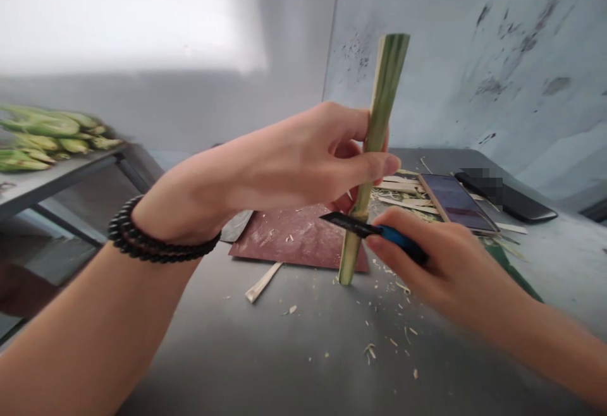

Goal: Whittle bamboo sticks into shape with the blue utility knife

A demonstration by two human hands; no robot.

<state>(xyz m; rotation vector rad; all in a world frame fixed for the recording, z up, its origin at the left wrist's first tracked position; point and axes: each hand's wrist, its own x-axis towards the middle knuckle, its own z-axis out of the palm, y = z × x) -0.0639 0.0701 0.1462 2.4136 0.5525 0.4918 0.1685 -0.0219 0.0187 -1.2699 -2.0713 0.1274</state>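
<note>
A green stalk [389, 81], likely a length of bamboo or cane, stands slightly tilted with its lower end at the grey table. My left hand [339, 157] is closed around its middle, thumb across the front. Below that grip, my right hand [417, 245] holds a blue-handled utility knife [396, 239]. Its dark blade crosses the stalk at a pale joint, pointing left. Whether the edge cuts in or only touches, I cannot tell. Behind the stalk lies a reddish-brown sheet of sandpaper [294, 239] dusted with pale powder.
Pale strips and shavings [403, 198] are heaped behind my right hand, beside a phone [455, 201] and a black case [516, 201]. A loose pale strip [263, 283] lies in front of the sheet. Green stalks [52, 131] are piled on a side table at left. A stained wall rises behind.
</note>
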